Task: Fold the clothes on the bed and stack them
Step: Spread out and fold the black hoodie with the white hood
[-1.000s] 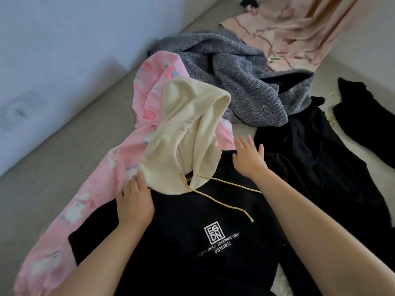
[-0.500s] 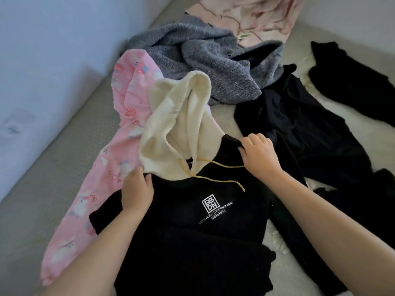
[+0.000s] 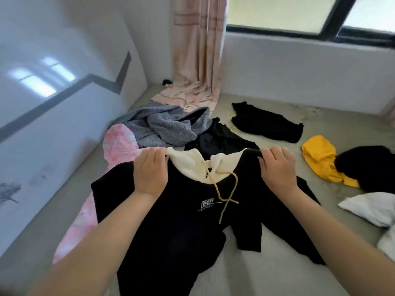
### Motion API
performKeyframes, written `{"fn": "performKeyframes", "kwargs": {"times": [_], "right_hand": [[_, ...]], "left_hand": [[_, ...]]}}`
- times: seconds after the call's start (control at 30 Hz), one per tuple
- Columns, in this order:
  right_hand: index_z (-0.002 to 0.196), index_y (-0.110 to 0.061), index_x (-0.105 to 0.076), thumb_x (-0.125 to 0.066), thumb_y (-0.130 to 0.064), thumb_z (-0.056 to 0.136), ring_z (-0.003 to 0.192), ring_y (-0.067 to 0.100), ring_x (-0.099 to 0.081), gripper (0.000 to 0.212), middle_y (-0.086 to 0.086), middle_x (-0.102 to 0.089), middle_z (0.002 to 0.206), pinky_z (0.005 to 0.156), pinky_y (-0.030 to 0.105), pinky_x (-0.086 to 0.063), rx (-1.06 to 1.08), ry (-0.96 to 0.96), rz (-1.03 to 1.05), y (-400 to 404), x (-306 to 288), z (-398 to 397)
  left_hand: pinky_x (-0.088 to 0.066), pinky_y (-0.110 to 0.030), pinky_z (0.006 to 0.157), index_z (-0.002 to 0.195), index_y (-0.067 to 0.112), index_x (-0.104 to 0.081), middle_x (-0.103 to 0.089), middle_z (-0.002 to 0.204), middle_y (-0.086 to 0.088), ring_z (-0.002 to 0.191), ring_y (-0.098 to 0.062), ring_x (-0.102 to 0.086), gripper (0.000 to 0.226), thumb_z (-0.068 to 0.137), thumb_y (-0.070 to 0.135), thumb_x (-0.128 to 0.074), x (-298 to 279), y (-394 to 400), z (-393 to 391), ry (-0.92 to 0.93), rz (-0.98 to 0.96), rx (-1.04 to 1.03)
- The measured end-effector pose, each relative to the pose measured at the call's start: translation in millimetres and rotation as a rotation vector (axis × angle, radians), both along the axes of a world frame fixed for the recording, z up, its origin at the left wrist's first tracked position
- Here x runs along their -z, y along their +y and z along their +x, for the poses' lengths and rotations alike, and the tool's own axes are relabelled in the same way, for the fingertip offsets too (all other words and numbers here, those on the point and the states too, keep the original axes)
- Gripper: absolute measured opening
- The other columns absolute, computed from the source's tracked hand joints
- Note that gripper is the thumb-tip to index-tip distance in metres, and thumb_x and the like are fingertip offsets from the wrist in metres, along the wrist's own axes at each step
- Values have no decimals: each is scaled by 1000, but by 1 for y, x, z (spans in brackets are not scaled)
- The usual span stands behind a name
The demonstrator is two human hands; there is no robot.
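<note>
- In the last second the cream hood (image 3: pixel 190 163), which lay upright on the pink garment (image 3: pixel 119 144), has dropped behind the collar.
- The left hand (image 3: pixel 150 169) and right hand (image 3: pixel 277 169) each grasp a shoulder of the black hoodie (image 3: pixel 171 221), lifted above the bed (image 3: pixel 277 274), ready for folding.
- Open mattress is in front; the wall (image 3: pixel 53 124) is close on the left.

Head view looks forward-down, close over the bed (image 3: pixel 277 263).

Black hoodie (image 3: pixel 181 221) in my grip: white chest print, a boxed logo whose lower row reads "DN"; upper row blurred. Beneath it two lines of small white lettering, too blurred to read. No other text legible.
</note>
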State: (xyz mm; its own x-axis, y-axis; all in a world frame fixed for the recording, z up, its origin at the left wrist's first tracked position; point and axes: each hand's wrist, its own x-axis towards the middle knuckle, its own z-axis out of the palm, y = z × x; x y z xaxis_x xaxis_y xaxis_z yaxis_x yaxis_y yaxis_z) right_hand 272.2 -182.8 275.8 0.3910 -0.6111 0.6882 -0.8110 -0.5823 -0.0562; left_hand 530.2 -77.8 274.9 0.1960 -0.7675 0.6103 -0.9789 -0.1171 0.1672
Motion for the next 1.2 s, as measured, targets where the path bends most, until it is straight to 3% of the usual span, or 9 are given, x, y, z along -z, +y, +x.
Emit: {"fn": "performKeyframes", "kwargs": {"times": [0.3, 0.5, 0.57, 0.7, 0.9, 1.03, 1.2], "right_hand": [[66, 3, -64, -43, -17, 75, 53, 34, -58, 30, 20, -57, 59, 50, 36, -47, 53, -242, -325, 87, -158, -160], [69, 4, -62, -42, -16, 76, 60, 39, -58, 29, 22, -58, 65, 56, 42, -45, 86, -337, -455, 173, -226, -237], [68, 3, -62, -44, -15, 76, 59, 37, -58, 27, 21, -57, 64, 56, 41, -45, 119, -311, -512, 205, -230, -264], [70, 3, -64, -45, -17, 78, 58, 36, -57, 28, 19, -56, 64, 57, 41, -46, 161, -281, -565, 262, -211, -318], [71, 3, -64, -44, -18, 78, 61, 37, -58, 30, 20, -57, 65, 63, 34, -26, 159, -223, -454, 319, -185, -370], [75, 4, -65, -44, -19, 78, 65, 39, -58, 32, 23, -58, 68, 65, 44, -45, 167, -236, -365, 322, -166, -378], [74, 3, -65, -44, -19, 77, 59, 34, -58, 30, 19, -58, 65, 57, 40, -45, 172, -189, -346, 274, -126, -378]], "left_hand": [[-45, -36, 47, 75, -2, -62, -61, 65, -17, 53, -34, -57, 32, 79, 15, -35, -165, 84, -141, -117, -211, -57], [-36, -45, 70, 95, -8, -60, -59, 91, -28, 84, -42, -54, 62, 78, 32, -16, -207, 146, -217, 25, -344, 7], [-37, -46, 70, 95, -9, -60, -59, 89, -29, 83, -43, -55, 61, 78, 30, -17, -202, 173, -240, 48, -350, 27], [-47, -47, 57, 79, -10, -62, -59, 69, -25, 62, -40, -59, 41, 76, 16, -31, -182, 227, -279, -37, -415, 78], [-41, -43, 65, 92, -4, -58, -61, 77, -27, 78, -35, -55, 34, 79, 16, -33, -167, 272, -318, -34, -354, 87], [-45, -51, 61, 84, -10, -60, -59, 75, -28, 70, -45, -59, 17, 76, 2, -50, -156, 271, -325, -85, -344, 101], [-45, -36, 51, 88, 9, -41, -59, 68, -21, 58, -32, -56, 13, 77, 15, -38, -129, 222, -317, -235, -372, 131]]}}
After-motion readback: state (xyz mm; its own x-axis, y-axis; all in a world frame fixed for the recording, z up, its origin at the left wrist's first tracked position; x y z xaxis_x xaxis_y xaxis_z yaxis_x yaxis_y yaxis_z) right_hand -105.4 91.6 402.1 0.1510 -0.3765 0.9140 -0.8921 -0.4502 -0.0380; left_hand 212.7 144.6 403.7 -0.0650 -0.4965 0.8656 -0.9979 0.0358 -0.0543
